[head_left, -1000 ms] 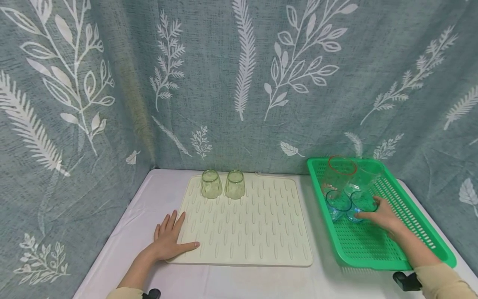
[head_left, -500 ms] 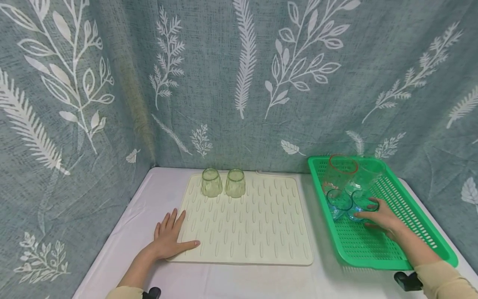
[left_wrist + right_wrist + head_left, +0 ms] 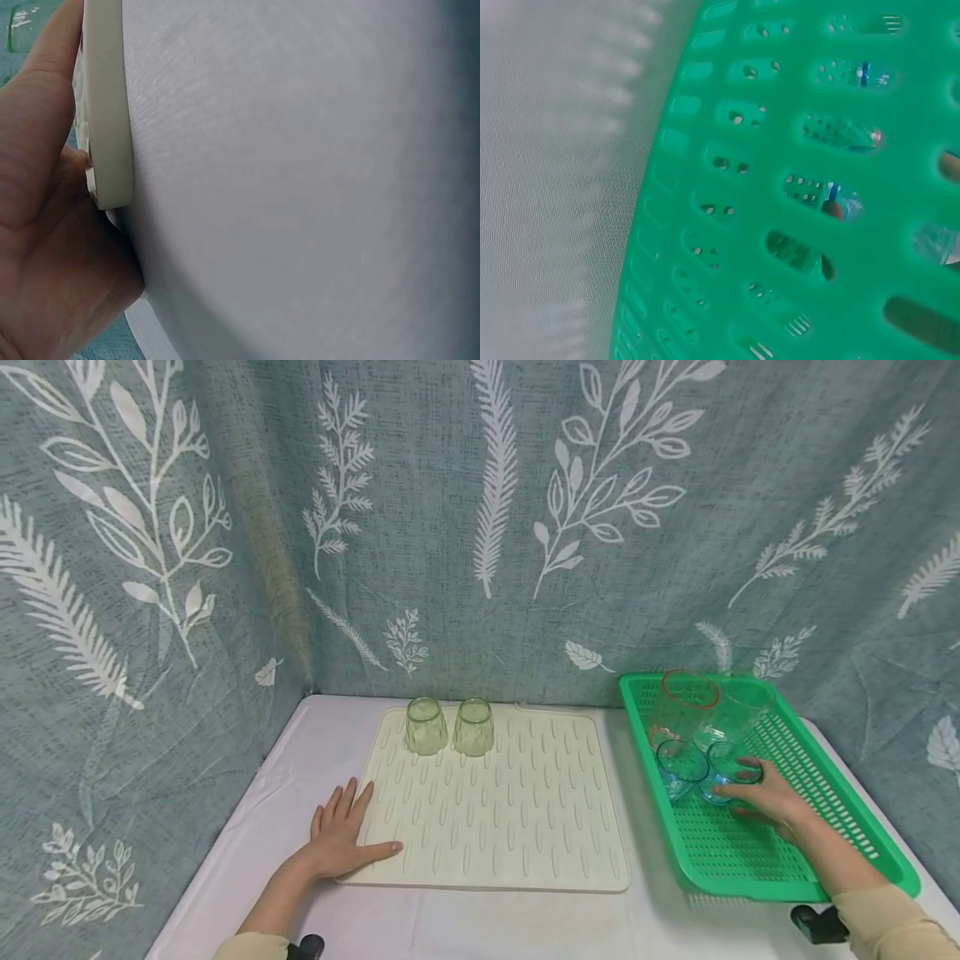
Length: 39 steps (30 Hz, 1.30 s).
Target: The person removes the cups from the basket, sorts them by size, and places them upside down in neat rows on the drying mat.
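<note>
"Gripping which object is the right hand (image 3: pixel 772 797)?"

"A blue-rimmed glass (image 3: pixel 720 768), with the thumb across its front and the fingers at its right side. Glass and hand are inside the green slotted basket (image 3: pixel 738 864), at the right of the white-covered table (image 3: pixel 517 922)."

"Which vessels lie nearest?"

"A second blue glass (image 3: pixel 681 767), just to the left; behind the pair, a tall red-rimmed glass (image 3: pixel 678 714) and a clear glass (image 3: pixel 741 714). In the right wrist view, the basket's wall covers most of the contents."

"And the left hand (image 3: pixel 336 843)?"

"Spread wide, it rests at the left edge of the cream ribbed mat (image 3: pixel 517 810), thumb extended over the surface. Two green tumblers (image 3: pixel 426 731) stand side by side near the mat's back left corner."
</note>
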{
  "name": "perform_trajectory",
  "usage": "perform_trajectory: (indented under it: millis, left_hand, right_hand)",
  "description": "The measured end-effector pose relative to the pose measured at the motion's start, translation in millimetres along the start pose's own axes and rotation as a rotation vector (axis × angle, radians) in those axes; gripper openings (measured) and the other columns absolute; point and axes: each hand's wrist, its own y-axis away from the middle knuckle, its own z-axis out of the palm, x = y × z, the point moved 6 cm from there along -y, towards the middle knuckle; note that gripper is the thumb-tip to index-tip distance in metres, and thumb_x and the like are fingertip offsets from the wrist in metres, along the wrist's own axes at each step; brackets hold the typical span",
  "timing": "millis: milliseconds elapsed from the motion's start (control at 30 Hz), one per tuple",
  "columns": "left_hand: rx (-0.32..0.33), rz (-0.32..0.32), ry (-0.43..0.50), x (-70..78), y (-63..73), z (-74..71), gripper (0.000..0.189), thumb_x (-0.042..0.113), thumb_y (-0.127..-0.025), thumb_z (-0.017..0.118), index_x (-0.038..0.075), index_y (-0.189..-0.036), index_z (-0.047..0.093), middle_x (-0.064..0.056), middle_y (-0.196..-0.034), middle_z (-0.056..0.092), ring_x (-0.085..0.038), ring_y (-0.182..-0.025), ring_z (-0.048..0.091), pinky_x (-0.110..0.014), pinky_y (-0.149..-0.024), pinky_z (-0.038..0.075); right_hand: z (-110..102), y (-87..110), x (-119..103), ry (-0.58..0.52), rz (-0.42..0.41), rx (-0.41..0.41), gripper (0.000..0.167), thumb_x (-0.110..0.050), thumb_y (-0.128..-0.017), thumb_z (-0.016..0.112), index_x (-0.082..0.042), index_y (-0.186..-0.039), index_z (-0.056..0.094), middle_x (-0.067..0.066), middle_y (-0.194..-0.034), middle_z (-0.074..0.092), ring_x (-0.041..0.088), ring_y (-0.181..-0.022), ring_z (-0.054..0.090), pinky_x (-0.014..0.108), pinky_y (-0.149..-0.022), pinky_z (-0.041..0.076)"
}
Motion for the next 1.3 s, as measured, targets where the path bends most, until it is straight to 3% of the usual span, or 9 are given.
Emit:
perform_trajectory:
  millis: [267,833,1133,1300]
  left_hand:
    - [-0.004,-0.009,0.002,0.5,0.4,-0.3,0.116,0.057,-0.077,0.074,-0.008,-0.151,0.013,-0.036,-0.155,-0.001,-0.054,-0.14,-0.007,-0.07,-0.106,-0.006]
    - [-0.012,-0.021,0.009,0.6,0.4,-0.8,0.115,0.056,-0.077,0.074,-0.007,-0.152,0.014,-0.036,-0.155,-0.001,-0.053,-0.141,-0.008,-0.069,-0.107,-0.007]
    - [-0.013,-0.03,0.008,-0.9,-0.3,-0.1,0.115,0.057,-0.077,0.073,-0.007,-0.152,0.014,-0.035,-0.155,-0.001,-0.052,-0.141,-0.009,-0.069,-0.107,-0.008]
    - [-0.009,-0.027,0.008,-3.2,-1.2,1.0,0.115,0.057,-0.077,0.074,-0.007,-0.152,0.014,-0.035,-0.155,-0.001,-0.052,-0.141,-0.009,-0.069,-0.107,-0.008]
  right_hand:
    - [-6,10.7,-6,-0.016,-0.04,0.085,0.097,-0.029,-0.095,0.064,0.012,-0.149,-0.005,0.041,-0.147,0.008,0.054,-0.128,0.032,0.043,-0.09,0.053]
    - [-11,36.6,-31,-0.054,-0.146,0.271,0.093,-0.035,-0.093,0.067,0.006,-0.151,0.007,0.026,-0.136,0.025,0.033,-0.116,0.039,0.02,-0.075,0.054]
    - [8,54.5,-58,-0.12,-0.192,0.27,0.09,-0.035,-0.093,0.068,-0.005,-0.155,0.009,0.009,-0.134,0.028,0.008,-0.106,0.041,0.016,-0.079,0.052]
    - [23,60.3,-75,-0.171,-0.235,0.215,0.085,-0.031,-0.094,0.068,-0.01,-0.154,0.013,0.003,-0.131,0.031,0.003,-0.104,0.043,0.016,-0.081,0.051]
